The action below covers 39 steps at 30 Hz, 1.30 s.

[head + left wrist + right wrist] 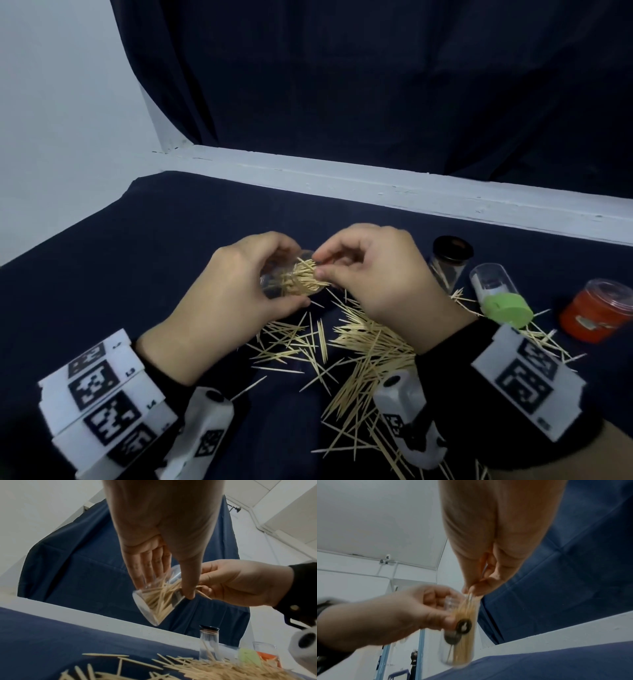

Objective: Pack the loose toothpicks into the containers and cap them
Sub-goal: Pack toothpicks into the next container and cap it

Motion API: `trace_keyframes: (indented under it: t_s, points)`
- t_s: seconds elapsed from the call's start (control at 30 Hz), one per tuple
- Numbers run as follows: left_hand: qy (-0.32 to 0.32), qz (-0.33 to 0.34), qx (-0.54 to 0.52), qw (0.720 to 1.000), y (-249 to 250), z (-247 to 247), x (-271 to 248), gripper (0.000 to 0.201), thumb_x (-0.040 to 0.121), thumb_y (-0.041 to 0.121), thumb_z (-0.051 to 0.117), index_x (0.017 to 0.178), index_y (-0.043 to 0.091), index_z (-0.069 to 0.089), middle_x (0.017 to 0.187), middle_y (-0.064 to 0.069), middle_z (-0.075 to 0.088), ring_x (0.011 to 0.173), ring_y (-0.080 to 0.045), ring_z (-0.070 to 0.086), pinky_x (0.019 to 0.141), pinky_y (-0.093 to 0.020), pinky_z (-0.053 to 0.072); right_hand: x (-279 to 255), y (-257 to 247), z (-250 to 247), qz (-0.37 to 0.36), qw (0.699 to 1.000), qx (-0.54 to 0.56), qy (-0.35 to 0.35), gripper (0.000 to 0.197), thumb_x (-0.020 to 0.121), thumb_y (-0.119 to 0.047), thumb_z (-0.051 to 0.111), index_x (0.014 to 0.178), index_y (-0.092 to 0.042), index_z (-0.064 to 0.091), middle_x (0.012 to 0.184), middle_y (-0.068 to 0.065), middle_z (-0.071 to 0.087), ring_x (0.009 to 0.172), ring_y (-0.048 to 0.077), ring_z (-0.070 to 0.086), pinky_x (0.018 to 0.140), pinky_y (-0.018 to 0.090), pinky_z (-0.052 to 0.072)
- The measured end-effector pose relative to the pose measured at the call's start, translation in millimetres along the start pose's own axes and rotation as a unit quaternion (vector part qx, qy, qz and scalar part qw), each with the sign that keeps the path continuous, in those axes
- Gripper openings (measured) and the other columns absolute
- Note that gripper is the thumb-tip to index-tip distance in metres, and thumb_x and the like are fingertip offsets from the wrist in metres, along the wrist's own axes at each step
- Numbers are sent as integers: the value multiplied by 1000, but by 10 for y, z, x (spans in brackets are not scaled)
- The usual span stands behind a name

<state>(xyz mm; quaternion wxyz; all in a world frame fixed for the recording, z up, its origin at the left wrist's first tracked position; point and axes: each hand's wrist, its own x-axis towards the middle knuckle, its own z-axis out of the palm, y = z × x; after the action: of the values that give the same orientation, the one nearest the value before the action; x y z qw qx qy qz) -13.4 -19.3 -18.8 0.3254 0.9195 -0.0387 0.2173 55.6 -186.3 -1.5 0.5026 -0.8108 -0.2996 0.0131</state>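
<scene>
Clear container (286, 279): we hold it tilted above the table in our left hand (239, 294), mouth toward the right, already well stocked with toothpicks; the sticks fan out past the rim
Bundle at the mouth (306, 274): our right hand (373, 274) pinches a few toothpicks between thumb and fingertips and feeds them in at the rim
Hands: left curled round the container wall, thumb on the near side; right pinching the sticks, its other fingers curled
Risk, jam: the sticks inside lie crossed, not parallel, so we judge new ones may catch on them and stop short of the base
Risk, spill: with the container tipped this far, a shake or a loose grip could slide the contents back out onto the pile
Risk, cap: ends standing proud of the rim would likely keep a cap from seating
Loose toothpicks (363, 346): a wide scatter on the dark cloth of the table (137, 240), directly under both wrists; a sleeve could sweep some away
Other containers: a black-capped tube (448, 263), a green-capped one (496, 294) lying on its side and an orange one (597, 313) wait to the right, near the pile; a careless reach may knock them over
</scene>
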Motion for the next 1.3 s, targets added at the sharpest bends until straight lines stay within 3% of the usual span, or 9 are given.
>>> trace_keyframes:
  t_s: [0.13,0.23,0.33,0.43,0.5,0.6,0.83,1.07,1.3]
  points:
    - [49,8,-12,999,57,51,20,49,59,21,88,100,24,62,98,13,64,95,-4,62,84,-33,54,-46,14,-1,-42,996,28,79,15,77,-20,76,83,-30,68,82,-9,59,70,3,54,65,14,44]
    - [83,3,-22,996,59,53,31,45,62,20,86,100,24,62,98,12,64,95,-4,62,84,-32,54,-98,38,-29,46,998,33,36,39,70,-39,78,103,-32,57,97,-9,59,81,6,61,74,22,51]
    - [94,11,-8,995,63,49,26,44,63,20,86,99,26,61,99,13,64,95,-1,61,84,-23,51,-139,58,32,90,990,109,19,31,71,-22,81,95,-22,61,87,-1,66,67,11,68,68,27,56]
    - [96,30,20,995,71,57,22,46,63,18,86,102,24,61,101,13,63,98,3,56,82,-7,43,-171,81,103,34,987,126,92,12,74,-8,79,76,-17,70,62,-3,67,52,2,61,56,15,48]
    - [93,45,39,994,72,63,23,47,62,14,86,103,21,63,102,12,62,100,6,52,82,-1,37,-192,57,138,-35,991,82,101,8,74,-9,78,76,-16,75,67,-8,66,62,0,61,60,9,44]
    - [98,65,56,992,67,68,20,49,62,8,86,104,19,63,103,15,61,98,14,50,83,1,33,-234,-1,172,-104,993,36,43,11,80,-8,72,87,-15,77,86,-9,66,85,2,60,73,8,43]
    - [133,94,35,986,108,50,-4,45,66,15,83,106,17,63,106,9,63,101,4,53,87,-8,41,-208,29,172,-162,969,8,185,7,77,-6,75,81,-11,75,78,-4,65,72,4,59,64,10,45]
    - [150,95,-17,984,125,59,3,44,67,12,80,107,14,62,107,9,62,105,-2,57,92,-22,48,-259,-62,288,-278,939,-145,141,28,89,-10,49,109,-4,68,100,2,64,93,20,57,79,32,49]
    - [150,92,-26,984,100,42,7,46,67,23,82,108,17,61,108,13,60,106,-6,58,91,-36,52,-197,5,91,-244,946,-119,176,7,82,-8,68,85,-8,74,83,0,58,83,16,54,74,23,44]
